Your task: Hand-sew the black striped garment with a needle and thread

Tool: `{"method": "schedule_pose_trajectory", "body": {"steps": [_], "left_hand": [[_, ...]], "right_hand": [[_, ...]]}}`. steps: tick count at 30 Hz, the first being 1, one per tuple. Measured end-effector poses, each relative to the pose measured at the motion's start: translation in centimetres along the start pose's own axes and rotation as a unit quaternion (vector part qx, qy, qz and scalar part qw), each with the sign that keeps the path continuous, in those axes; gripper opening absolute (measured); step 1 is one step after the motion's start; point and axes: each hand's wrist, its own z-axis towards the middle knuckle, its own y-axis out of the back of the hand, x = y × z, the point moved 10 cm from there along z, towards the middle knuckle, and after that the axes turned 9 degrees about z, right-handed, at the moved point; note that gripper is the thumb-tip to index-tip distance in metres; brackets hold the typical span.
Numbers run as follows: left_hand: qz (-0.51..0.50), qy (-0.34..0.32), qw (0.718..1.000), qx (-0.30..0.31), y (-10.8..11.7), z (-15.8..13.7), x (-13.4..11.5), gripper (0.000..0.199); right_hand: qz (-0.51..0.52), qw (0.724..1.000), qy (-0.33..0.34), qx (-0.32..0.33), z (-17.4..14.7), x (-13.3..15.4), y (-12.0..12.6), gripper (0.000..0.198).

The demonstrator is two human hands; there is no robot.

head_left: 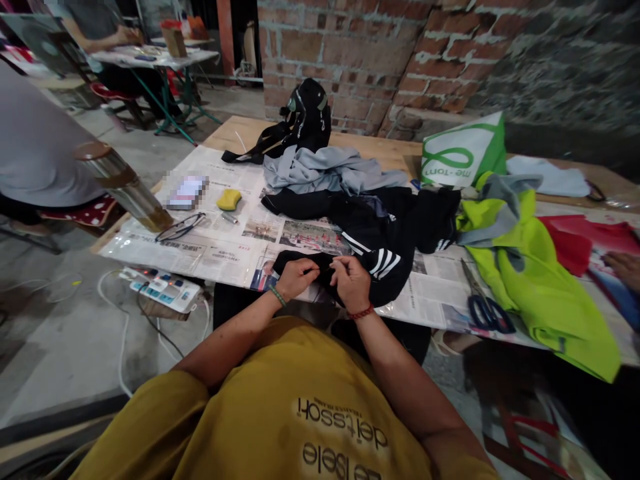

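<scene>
At the fingertips, I have the left hand (299, 279) closed in a pinch on a dark fold of the black garment (395, 232), right by the near edge of the table (225, 133). The right hand (351, 283) faces it, thumb and forefinger drawn together just beside the left tips; from out here I cannot tell whether anything thin sits between them. The black garment lies partly under both hands, its white-striped part spread just beyond the right one. I judge the step to be close fingertip work on that fold, under way rather than finished. The next move, as I read it, calls for a steady left hold and a small, slow right-hand motion, with the cloth kept from slipping off the edge. Farther out, grey cloth (330, 170) lies behind the garment, with a black bag (313, 113) behind that. Glasses (181, 227) and a yellow sponge (229, 199) rest to the left on newspaper (225, 243); scissors (490, 312) lie to the right, just beside the yellow-green clothing (530, 267)
</scene>
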Motion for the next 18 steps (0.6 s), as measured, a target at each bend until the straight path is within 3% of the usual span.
{"method": "schedule_pose_trajectory", "body": {"steps": [3, 8, 13, 16, 18], "left_hand": [[0.002, -0.001, 1.000, 0.003, 0.0, 0.0, -0.1, 0.010], [-0.002, 0.002, 1.000, 0.001, 0.2, 0.0, -0.4, 0.012], [-0.007, 0.002, 1.000, 0.006, 0.0, 0.0, -0.4, 0.011], [-0.008, 0.008, 1.000, 0.000, 0.1, 0.0, -0.3, 0.010], [-0.008, 0.011, 1.000, -0.002, 0.1, 0.0, -0.2, 0.010]], "right_hand": [[0.040, 0.998, 0.004, -0.052, 1.3, 1.7, 2.2, 0.018], [0.107, 0.993, -0.036, 0.036, 1.6, 1.6, 0.4, 0.024], [0.228, 0.963, -0.113, 0.090, 2.5, -0.2, -0.8, 0.030], [0.251, 0.959, -0.112, 0.069, 4.8, -0.2, 0.4, 0.027], [0.230, 0.970, -0.074, 0.040, 6.6, 0.6, 1.6, 0.024]]}}
